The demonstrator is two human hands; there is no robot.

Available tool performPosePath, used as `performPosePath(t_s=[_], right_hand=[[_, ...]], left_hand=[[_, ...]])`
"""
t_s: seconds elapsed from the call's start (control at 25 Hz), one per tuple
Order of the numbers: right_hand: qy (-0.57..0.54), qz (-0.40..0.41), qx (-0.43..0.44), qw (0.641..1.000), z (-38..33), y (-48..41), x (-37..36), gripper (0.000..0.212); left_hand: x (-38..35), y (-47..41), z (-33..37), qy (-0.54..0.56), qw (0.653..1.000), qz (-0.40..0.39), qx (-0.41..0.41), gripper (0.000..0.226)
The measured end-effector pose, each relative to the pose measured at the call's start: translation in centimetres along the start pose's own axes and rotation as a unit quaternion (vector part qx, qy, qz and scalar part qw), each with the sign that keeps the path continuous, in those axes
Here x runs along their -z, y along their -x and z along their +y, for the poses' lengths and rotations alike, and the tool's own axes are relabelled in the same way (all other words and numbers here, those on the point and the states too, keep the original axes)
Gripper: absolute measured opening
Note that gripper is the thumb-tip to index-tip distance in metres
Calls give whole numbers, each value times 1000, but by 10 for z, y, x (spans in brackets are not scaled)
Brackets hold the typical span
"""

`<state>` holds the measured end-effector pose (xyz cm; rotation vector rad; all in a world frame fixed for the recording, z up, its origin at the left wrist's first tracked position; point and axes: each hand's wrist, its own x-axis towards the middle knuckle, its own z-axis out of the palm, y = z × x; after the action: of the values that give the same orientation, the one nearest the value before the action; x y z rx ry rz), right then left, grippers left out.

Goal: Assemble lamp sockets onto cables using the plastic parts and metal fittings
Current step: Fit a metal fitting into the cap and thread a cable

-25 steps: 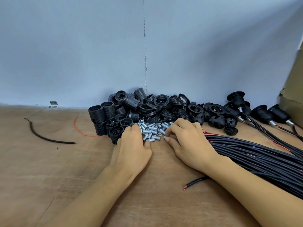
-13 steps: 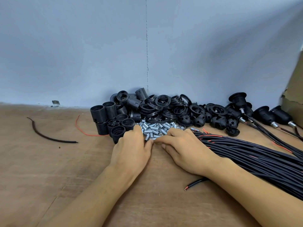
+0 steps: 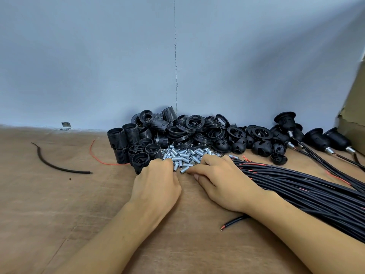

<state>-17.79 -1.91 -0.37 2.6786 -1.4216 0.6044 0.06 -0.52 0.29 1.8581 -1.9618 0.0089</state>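
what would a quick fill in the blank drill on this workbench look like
1. The left hand and right hand both touch the pile of metal fittings, which are ____ in colour.
2. The bundle of black cables lies beside the ____ hand.
3. The thin loose wire left of the threaded socket bodies is ____.
Missing words: silver; right; red

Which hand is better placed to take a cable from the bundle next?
Probably right: the right hand lies beside the cable bundle; the left hand sits farther off, by the threaded sockets.
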Motion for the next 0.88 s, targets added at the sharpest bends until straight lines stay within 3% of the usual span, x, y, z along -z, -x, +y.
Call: performPosePath(t_s=[0.36,0.52,0.64,0.8,0.88], right_hand=[[-10,14,6,1000,1,-1,-1,27],[-145,83,-48,985,4,-2,2,16],[-225,131,-80,962,4,-3,5,7],[-291,156,-100,939,0,-3,8,3],[-301,151,-103,936,-2,-3,9,6]], left_hand=[[-1,3,3,25,998,17,-53,11],[-11,4,10,183,977,85,-72,11],[-17,-1,15,376,923,76,15,11],[-17,-2,16,625,771,-30,117,11],[-16,-4,15,668,731,-50,128,14]])
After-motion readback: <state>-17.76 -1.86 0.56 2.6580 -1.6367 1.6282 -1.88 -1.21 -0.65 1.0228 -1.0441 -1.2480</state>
